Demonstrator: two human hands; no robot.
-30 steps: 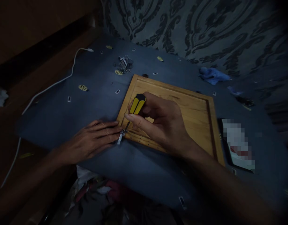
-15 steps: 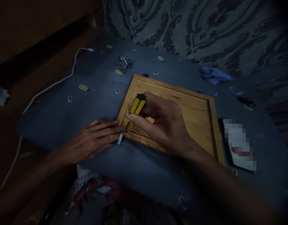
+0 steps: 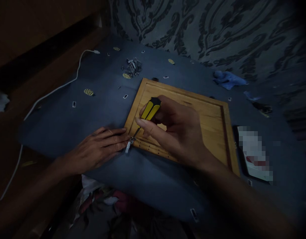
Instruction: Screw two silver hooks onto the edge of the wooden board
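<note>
A wooden board (image 3: pixel 207 119) with a raised rim and a row of small holes along its near edge lies on a blue cloth. My right hand (image 3: pixel 175 132) is closed round a yellow and black screwdriver (image 3: pixel 149 111), its tip down at the board's near left corner. A small metal bracket (image 3: pixel 128 145) sits at that corner, sticking out over the cloth. My left hand (image 3: pixel 98 149) lies flat on the cloth with fingers stretched out, its fingertips touching the bracket and the board's corner.
A pile of small metal parts (image 3: pixel 132 67) lies behind the board. A white cable (image 3: pixel 55 89) runs along the left. A blue rag (image 3: pixel 227 79) sits at the back right, a dark flat object (image 3: pixel 255 156) to the board's right. Patterned fabric hangs behind.
The screwdriver handle has tilted a little to the right with my right hand. My left hand has stayed put.
</note>
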